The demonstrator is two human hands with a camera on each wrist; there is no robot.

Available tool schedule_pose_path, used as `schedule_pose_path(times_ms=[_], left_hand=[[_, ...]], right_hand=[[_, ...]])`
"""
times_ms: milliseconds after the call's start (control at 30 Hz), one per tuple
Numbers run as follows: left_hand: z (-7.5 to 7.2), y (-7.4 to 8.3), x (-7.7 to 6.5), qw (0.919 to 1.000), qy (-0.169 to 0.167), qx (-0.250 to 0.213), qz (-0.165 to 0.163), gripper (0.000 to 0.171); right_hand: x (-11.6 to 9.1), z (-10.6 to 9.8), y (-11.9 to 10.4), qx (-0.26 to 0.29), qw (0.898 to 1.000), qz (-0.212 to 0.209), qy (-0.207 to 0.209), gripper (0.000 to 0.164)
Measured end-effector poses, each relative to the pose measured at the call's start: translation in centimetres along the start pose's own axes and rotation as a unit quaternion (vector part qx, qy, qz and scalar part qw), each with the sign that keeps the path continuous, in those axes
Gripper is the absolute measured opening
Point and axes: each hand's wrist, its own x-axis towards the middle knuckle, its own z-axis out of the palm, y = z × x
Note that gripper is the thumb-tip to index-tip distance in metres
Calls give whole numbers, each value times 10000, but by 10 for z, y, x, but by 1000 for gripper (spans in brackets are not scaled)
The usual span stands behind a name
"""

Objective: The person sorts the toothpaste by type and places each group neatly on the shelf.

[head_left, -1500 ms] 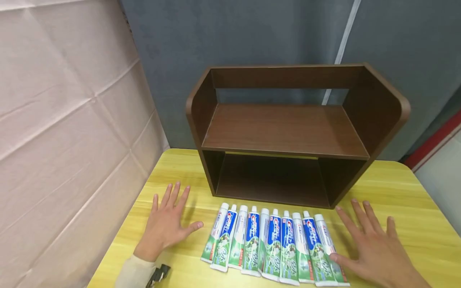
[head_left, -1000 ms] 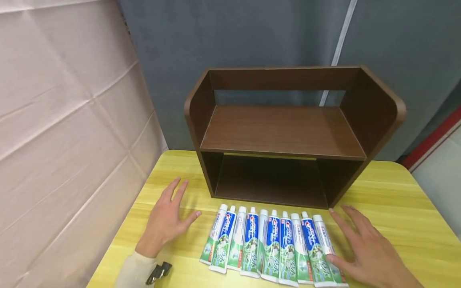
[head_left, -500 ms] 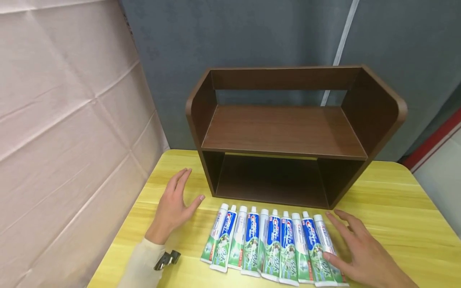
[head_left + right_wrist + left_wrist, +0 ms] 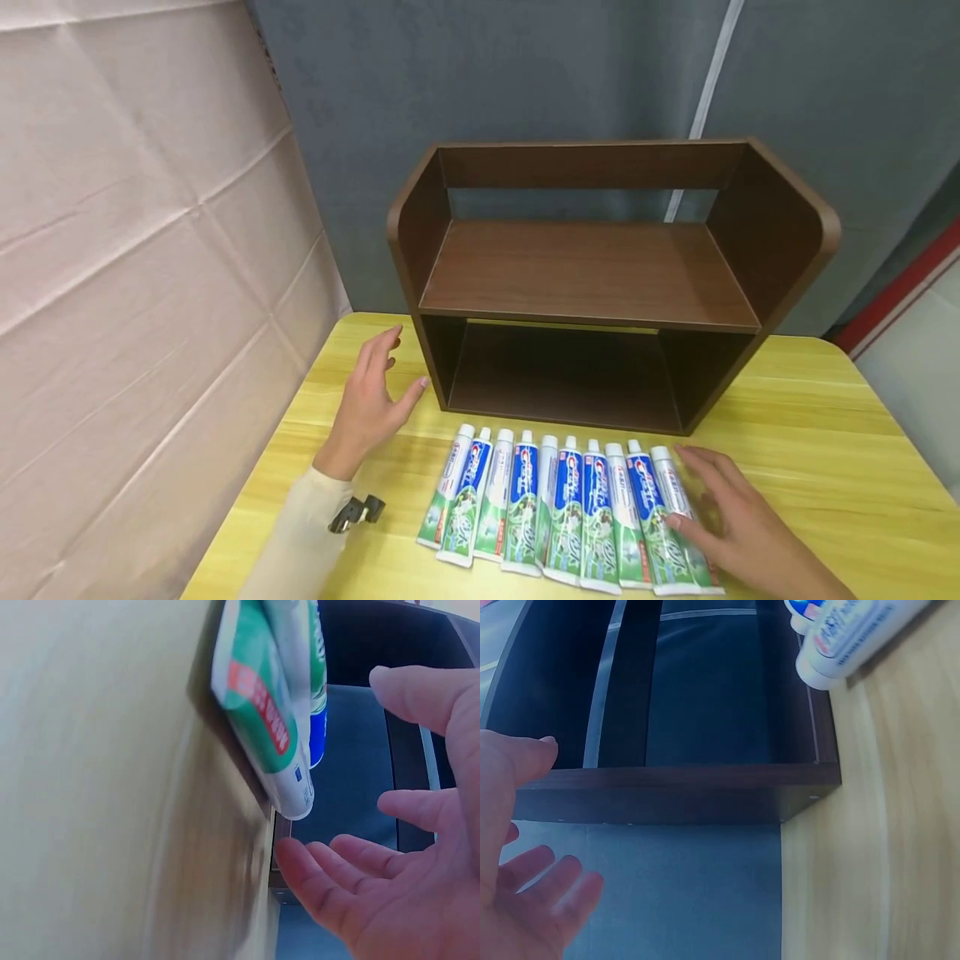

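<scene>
Several toothpaste tubes (image 4: pixel 567 517) lie side by side in a row on the wooden table (image 4: pixel 397 550), caps toward the shelf. Some show a blue and green front, others a white and green back. Behind them stands a dark brown two-tier shelf (image 4: pixel 592 271). My left hand (image 4: pixel 371 408) hovers by the shelf's lower left side, thumb and fingers apart around nothing. At the row's right end is my right hand (image 4: pixel 738 525), fingers loosely bent and holding nothing. Its thumb overlaps the last tubes in the head view; the right wrist view shows the end tube (image 4: pixel 262 712) beside the fingers.
A pale cloth wall (image 4: pixel 150 275) runs along the table's left side. Grey fabric (image 4: pixel 525 67) hangs behind the shelf. A red strip (image 4: pixel 900 287) edges a white surface at the far right. The left sleeve carries a black clip (image 4: pixel 356 514).
My left hand has moved forward and right toward the shelf's side, turning thumb-up. My right hand has shifted slightly left, its spread fingers now drawn together and bent. The tubes have stayed put.
</scene>
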Motion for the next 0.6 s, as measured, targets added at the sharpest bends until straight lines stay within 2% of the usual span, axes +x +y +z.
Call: schedule_pose_path(times_ms=[267, 433, 600], left_hand=[[6, 4, 14, 9980, 63, -586, -242, 84], [8, 9, 20, 9959, 72, -772, -456, 84], [11, 12, 23, 9947, 37, -881, -522, 82]], right_hand=[[-1, 1, 3, 593, 9977, 311, -89, 86], [-2, 5, 5, 1039, 9928, 556, -191, 86], [-2, 8, 9, 747, 9957, 554, -40, 86]])
